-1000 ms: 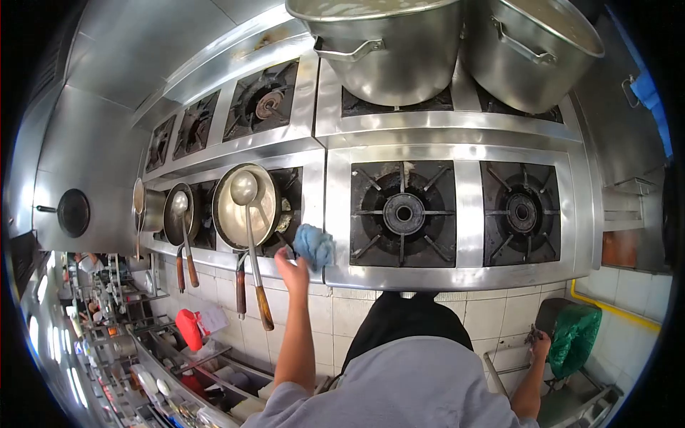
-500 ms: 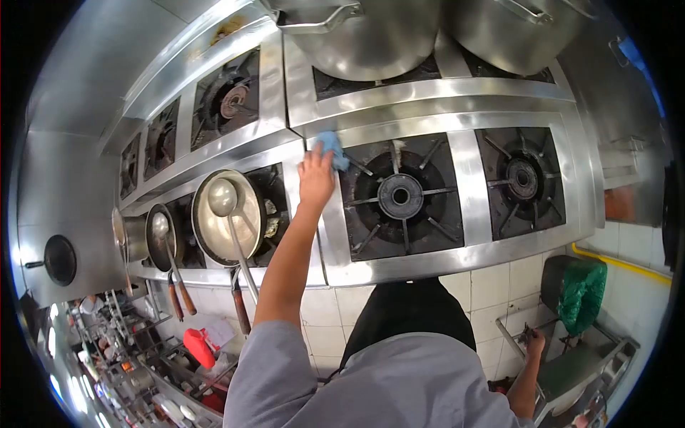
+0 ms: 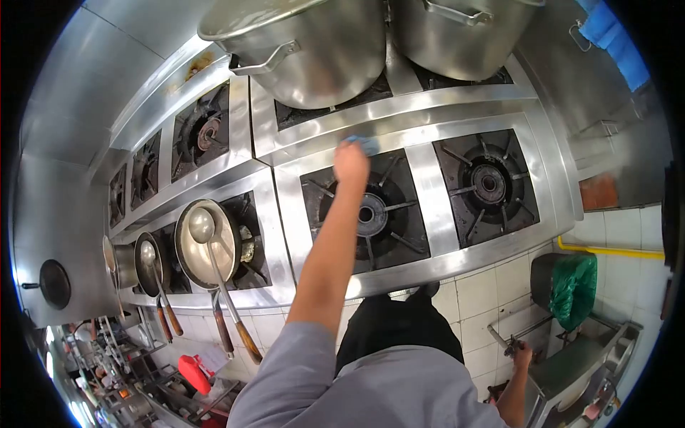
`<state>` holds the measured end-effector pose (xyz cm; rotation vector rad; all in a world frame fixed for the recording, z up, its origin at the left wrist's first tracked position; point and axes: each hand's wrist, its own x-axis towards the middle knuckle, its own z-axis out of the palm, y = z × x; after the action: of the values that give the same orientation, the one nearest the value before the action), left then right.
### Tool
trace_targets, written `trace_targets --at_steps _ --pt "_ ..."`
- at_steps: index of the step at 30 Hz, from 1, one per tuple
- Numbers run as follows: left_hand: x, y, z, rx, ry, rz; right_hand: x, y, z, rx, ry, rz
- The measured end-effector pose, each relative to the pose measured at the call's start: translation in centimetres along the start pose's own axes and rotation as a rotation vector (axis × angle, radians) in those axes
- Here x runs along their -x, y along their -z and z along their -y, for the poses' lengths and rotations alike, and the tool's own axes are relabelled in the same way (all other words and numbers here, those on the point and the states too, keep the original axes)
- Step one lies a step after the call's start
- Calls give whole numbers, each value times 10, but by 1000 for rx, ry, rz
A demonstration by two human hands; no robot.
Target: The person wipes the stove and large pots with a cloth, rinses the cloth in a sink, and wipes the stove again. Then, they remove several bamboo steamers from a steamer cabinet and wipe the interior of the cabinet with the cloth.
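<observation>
A blue cloth [image 3: 367,145] is bunched in my left hand [image 3: 352,164], whose fingers are closed round it. That hand reaches over the front right part of the steel stove [image 3: 303,282], at the back edge of a burner [image 3: 366,215]. Part of this burner is hidden by my forearm. My right hand [image 3: 524,352] is low at my right side, fingers closed beside a metal rail. A small dark, metallic-looking thing [image 3: 510,347] shows at its fingertips, too small to name.
Two large steel pots, one [image 3: 314,57] nearer the middle, stand on the back burners. Left of my arm sits a wide pan [image 3: 187,250] with a ladle [image 3: 202,225]; a smaller pan [image 3: 148,274] is beyond. A bin with a green liner [image 3: 573,289] stands at right.
My left hand has moved right with the blue cloth, from the strip left of the burner to its back edge. My view has shifted. My right hand stays low at my side.
</observation>
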<state>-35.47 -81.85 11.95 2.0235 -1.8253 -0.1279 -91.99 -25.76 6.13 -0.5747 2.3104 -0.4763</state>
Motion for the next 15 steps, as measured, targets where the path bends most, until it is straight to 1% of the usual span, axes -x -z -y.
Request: trace_targets --at_steps 1,2,3,4,5,6,7,8,9,10,11,12,13,14,15 --pt "-5 -12 -25 -30 -21 26 -9 6 -7 13 41 -18" --pt "-6 -31 -45 50 -102 -19 -14 15 -3 17 43 -20" --pt "-3 -44 -71 65 -118 -79 -19 26 0 10 46 1" --pt "-4 -54 -93 102 -178 -20 -22 34 0 3 48 22" --pt "1 -63 -115 126 -192 -72 -28 40 -5 4 48 14" --pt "7 -71 -132 152 -205 -123 -36 46 -17 -58 74 -36" --pt "11 -75 -141 159 -205 -124 -45 55 -29 -119 101 -83" --pt "14 -84 -145 163 -238 -185 -43 65 -24 -119 103 -88" --pt "17 -90 -148 163 -273 -248 -34 71 -10 -125 60 -86" --pt "23 -90 -150 161 -277 -253 -28 75 3 -135 19 -80" --pt "33 -84 -149 218 -245 -154 -34 78 -8 -145 23 -76" --pt "44 -81 -148 271 -215 -59 -45 79 -31 -51 91 -101" --pt "63 -78 -147 257 -246 -33 -55 78 -51 42 161 -128" --pt "91 -77 -146 243 -275 -6 -61 76 -63 25 170 -125" --pt "126 -76 -148 232 -378 -183 -65 74 -71 10 188 -110"
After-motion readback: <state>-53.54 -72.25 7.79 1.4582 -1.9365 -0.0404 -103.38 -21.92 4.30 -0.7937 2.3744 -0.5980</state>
